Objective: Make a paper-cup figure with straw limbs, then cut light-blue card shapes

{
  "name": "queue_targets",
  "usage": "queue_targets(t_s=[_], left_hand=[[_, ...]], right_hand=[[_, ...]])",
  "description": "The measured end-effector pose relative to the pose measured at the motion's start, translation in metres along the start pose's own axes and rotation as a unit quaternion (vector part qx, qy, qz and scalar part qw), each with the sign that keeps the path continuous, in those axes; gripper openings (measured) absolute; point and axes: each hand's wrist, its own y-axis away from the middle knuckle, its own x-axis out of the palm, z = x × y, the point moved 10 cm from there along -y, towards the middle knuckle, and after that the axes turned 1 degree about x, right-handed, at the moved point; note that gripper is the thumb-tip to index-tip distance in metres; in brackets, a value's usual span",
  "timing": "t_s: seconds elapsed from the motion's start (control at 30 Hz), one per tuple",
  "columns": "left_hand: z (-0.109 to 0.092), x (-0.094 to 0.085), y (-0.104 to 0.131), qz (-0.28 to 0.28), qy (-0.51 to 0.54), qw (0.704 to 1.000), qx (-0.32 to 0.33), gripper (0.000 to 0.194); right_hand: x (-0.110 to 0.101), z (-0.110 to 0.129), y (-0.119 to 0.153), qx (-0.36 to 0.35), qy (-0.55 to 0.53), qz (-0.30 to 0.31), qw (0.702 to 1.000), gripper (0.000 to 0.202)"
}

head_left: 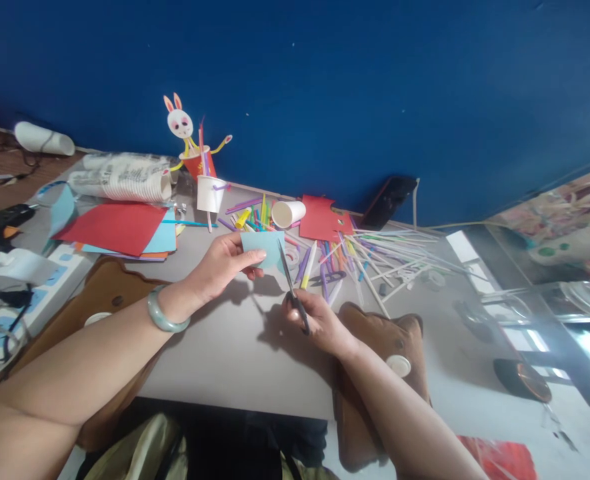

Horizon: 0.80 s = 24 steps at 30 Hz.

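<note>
My left hand [229,260], with a pale green bangle [169,313] on its wrist, pinches a small light blue piece of paper [262,248] by its left side. In my right hand [317,317] is a pair of scissors [295,300] with black handles, its blades pointing up and away from me. The blades lie at the right edge of the paper; whether they are cutting into it I cannot tell. Both hands are raised a little over the grey-white table [245,367], and their shadow falls on it. Behind the paper lie markers and coloured sticks [319,267].
At the back stand a rabbit figure [180,125] in a red cup and a white paper cup [211,195]. Red paper [117,227] and a power strip [35,300] lie left. Brown cushions [382,340] are under both forearms. White straws [399,243] spread right. A blue wall rises behind.
</note>
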Motion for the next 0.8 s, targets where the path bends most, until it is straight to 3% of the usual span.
queue_targets(t_s=[0.43, 0.8], left_hand=[[-0.002, 0.011, 0.007, 0.023, -0.019, 0.999, -0.013, 0.034], [-0.006, 0.01, 0.006, 0.021, -0.032, 0.999, -0.009, 0.033]], right_hand=[[0.001, 0.005, 0.001, -0.011, -0.006, 0.003, 1.0, 0.055], [0.001, 0.004, 0.001, -0.022, 0.005, 0.007, 1.0, 0.055]])
